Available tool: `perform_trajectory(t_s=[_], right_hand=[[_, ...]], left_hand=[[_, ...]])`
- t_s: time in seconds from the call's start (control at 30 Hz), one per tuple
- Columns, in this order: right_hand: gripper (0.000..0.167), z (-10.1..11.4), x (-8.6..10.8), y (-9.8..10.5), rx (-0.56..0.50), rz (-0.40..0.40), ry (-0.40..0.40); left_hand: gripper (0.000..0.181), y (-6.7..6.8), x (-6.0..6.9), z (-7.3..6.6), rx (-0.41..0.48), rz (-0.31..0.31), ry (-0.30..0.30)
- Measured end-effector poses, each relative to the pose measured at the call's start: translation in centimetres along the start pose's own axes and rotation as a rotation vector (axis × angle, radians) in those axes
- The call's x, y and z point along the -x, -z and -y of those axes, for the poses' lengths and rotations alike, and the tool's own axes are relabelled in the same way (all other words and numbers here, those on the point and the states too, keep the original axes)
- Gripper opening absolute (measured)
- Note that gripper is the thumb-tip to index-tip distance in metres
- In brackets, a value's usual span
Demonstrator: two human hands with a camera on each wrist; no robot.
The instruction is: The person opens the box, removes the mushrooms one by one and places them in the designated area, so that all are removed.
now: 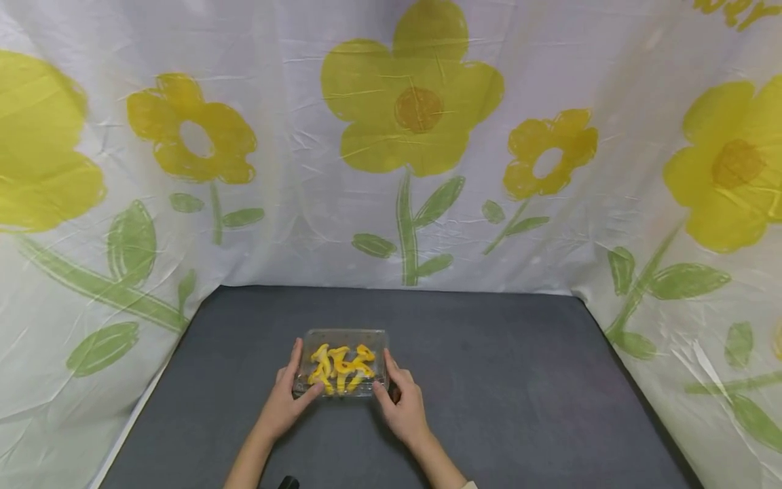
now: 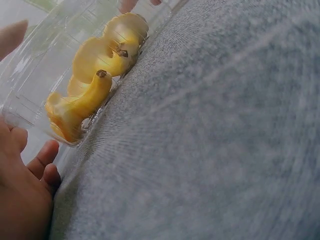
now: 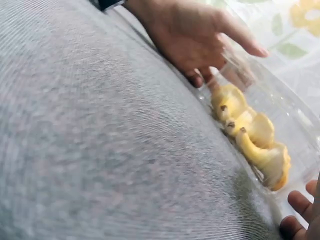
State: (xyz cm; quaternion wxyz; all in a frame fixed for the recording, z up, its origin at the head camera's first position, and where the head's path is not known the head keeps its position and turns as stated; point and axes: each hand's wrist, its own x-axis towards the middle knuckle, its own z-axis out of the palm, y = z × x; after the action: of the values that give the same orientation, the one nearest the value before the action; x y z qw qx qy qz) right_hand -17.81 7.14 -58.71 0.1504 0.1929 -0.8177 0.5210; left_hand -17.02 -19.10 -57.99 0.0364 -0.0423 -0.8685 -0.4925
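A clear plastic box (image 1: 347, 334) lies on the dark tabletop with several yellow mushrooms (image 1: 342, 365) inside. My left hand (image 1: 284, 401) holds its left side, thumb at the near edge and fingers along the side. Opposite it, my right hand (image 1: 408, 407) grips the right side in the same way. Through the clear wall (image 2: 30, 85) in the left wrist view, pale caps and dark stem ends show. Curled left fingers (image 2: 44, 160) sit at the box's lower corner. In the right wrist view, right fingertips (image 3: 298, 202) are close by the box. Whether the lid is fastened, I cannot tell.
Dark grey cloth (image 1: 513, 380) covers the table. A white curtain (image 1: 293, 224) with painted yellow flowers hangs behind it and along both sides. At the near edge, a small black object (image 1: 289, 483) shows beside the left forearm.
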Motion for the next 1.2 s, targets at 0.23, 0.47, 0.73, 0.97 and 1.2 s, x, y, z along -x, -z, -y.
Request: perform_trajectory(t_s=[0.23,0.47,0.73,0.97,1.2], right_hand=[[0.083,0.4,0.2,-0.5,0.059,0.001,-0.09],[0.089,0.8,0.3,-1.1,0.05,-0.051,-0.149],[0.088,1.6,0.3,-1.7,0.083,-0.088,-0.162],[0.085,1.8,0.2,-1.6,0.07,-0.072,-0.166],[0.083,1.7,0.3,-1.5,0.06,-0.067,-0.163]], left_hand=[[0.117,0.2,0.1,-0.2,-0.016,0.03,0.061],[0.121,0.0,0.2,-0.2,-0.057,0.041,0.058],[0.116,0.1,-0.1,-0.2,-0.041,0.063,0.057],[0.117,0.0,-0.2,-0.1,-0.041,0.079,0.068],[0.124,-0.1,-0.3,0.0,-0.019,0.105,0.081]])
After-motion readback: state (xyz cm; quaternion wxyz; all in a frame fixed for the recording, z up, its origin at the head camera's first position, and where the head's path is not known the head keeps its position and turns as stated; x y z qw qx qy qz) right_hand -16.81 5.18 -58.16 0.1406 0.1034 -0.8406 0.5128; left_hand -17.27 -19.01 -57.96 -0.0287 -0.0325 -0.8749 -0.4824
